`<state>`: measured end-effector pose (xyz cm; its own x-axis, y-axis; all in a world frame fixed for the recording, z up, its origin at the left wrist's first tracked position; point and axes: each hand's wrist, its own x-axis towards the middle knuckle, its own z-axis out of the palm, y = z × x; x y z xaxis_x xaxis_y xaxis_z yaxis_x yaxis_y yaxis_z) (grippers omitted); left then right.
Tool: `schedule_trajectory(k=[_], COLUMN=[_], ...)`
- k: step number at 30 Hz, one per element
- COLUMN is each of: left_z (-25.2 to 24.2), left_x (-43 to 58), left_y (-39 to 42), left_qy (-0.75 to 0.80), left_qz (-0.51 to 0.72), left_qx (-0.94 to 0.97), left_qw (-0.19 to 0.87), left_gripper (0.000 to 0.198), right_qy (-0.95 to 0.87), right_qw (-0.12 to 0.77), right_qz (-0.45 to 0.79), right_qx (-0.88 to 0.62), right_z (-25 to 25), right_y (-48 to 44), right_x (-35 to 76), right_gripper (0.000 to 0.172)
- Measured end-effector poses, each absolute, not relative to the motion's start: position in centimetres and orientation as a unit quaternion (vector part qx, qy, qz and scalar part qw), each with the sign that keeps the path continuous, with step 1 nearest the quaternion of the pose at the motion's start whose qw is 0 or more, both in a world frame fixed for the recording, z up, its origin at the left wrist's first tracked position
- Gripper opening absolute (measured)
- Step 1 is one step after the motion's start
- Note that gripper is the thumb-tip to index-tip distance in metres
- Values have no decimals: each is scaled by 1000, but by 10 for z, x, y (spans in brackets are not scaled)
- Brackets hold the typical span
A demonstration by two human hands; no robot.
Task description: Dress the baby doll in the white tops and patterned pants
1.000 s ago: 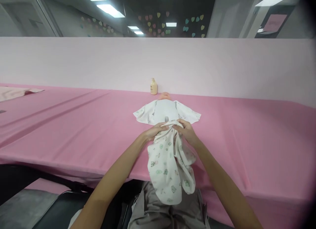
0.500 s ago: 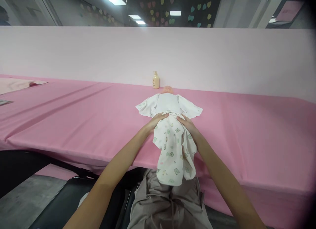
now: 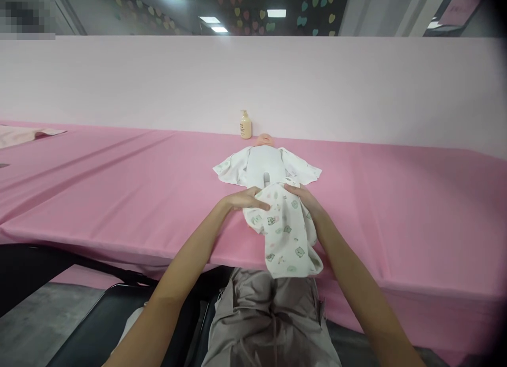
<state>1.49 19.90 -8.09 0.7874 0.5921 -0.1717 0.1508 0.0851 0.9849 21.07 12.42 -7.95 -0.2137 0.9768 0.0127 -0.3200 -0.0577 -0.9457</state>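
A baby doll lies on its back on the pink-covered table, head toward the wall. It wears a white top with both sleeves spread out sideways. White baby pants with a small green print hang from the doll's lower body over the table's front edge. My left hand grips the left side of their upper part, thumb on top. On the other side my right hand holds the waist area, its fingers partly under the cloth. The doll's legs are hidden. A small grey patch shows on the doll's front.
A cream pump bottle stands behind the doll's head, near the white wall. Folded pale cloth lies at the far left of the pink table cover. A black chair is at lower left.
My left hand has shifted down and left, its thumb now lower on the pants. The pants' hanging end has risen and swung right. A grey patch has come into sight on the doll.
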Motion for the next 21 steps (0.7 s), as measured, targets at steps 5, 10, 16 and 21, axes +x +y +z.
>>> schedule_trajectory(k=[5, 10, 16, 21], left_z=[-84, -95, -98, -98], left_x=[15, 23, 26, 21], left_y=[204, 211, 204, 205], left_qy=[292, 242, 232, 226], left_qz=[269, 402, 256, 227], left_qx=[640, 507, 494, 539], left_qw=[658, 723, 798, 778], left_gripper=[19, 22, 33, 53], right_qy=[-501, -554, -437, -418], right_qw=[489, 352, 494, 526], right_qz=[628, 636, 651, 643], right_qx=[-340, -405, -375, -367], right_z=[-81, -86, -80, -78], right_y=[127, 123, 120, 126], right_x=[214, 216, 214, 206], right_gripper=[49, 58, 49, 42])
